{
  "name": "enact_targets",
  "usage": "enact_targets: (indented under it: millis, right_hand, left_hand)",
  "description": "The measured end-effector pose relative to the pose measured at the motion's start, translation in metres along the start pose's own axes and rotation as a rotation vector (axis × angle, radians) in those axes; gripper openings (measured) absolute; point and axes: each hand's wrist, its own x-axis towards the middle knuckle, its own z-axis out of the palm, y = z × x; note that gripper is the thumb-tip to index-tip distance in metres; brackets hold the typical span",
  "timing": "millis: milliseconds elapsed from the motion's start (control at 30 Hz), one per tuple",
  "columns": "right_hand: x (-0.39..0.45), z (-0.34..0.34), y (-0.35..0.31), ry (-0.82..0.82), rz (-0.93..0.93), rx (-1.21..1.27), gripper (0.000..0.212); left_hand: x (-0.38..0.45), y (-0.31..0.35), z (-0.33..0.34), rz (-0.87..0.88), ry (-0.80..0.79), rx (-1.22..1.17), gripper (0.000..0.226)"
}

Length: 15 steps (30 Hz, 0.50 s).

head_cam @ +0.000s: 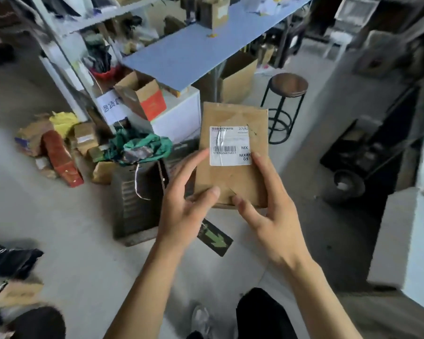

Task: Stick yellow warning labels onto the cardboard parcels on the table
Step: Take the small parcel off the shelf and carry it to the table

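Both hands lift the flat brown cardboard parcel (pixel 233 155) over the floor, near the blue table (pixel 181 57); left hand (pixel 181 206) and right hand (pixel 269 211) fingers clamp its near edges, white shipping label (pixel 230 146) upward, likely for inspection

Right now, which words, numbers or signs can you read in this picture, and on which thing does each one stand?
"MX", white shipping label on the cardboard parcel that the left hand and right hand hold.
"MXR" above "03", same label; its edge cuts the first short.
"27/4", label's top right, partly cut off.
Barcode number and small top lines: too blurred.
Handwritten characters on white paper by the shelf: unreadable.
Green arrow, dark floor sign.
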Motion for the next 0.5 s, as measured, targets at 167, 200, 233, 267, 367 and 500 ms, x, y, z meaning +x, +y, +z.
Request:
enact_targets:
  millis: [167,200,233,267,367,500]
  right_hand:
    - [0.071,-0.031,0.029,0.115,0.047,-0.018,0.071]
    - [0.087,-0.038,0.038,0.135,0.056,-0.018,0.072]
    - [0.104,-0.046,0.048,0.152,0.062,-0.023,0.072]
    - [0.121,-0.054,0.057,0.164,0.071,-0.031,0.072]
    - [0.178,-0.084,0.084,0.177,0.080,-0.032,0.072]
    - [0.257,-0.129,0.109,0.176,0.087,-0.030,0.072]
  left_hand:
    - [0.093,-0.022,0.040,0.041,-0.130,0.014,0.062]
    - [0.113,-0.029,0.051,0.035,-0.145,0.017,0.062]
    - [0.133,-0.035,0.063,0.030,-0.158,0.017,0.063]
    - [0.152,-0.041,0.076,0.028,-0.162,0.020,0.063]
    - [0.207,-0.053,0.115,0.035,-0.156,0.044,0.063]
    - [0.288,-0.059,0.164,0.018,-0.180,0.063,0.062]
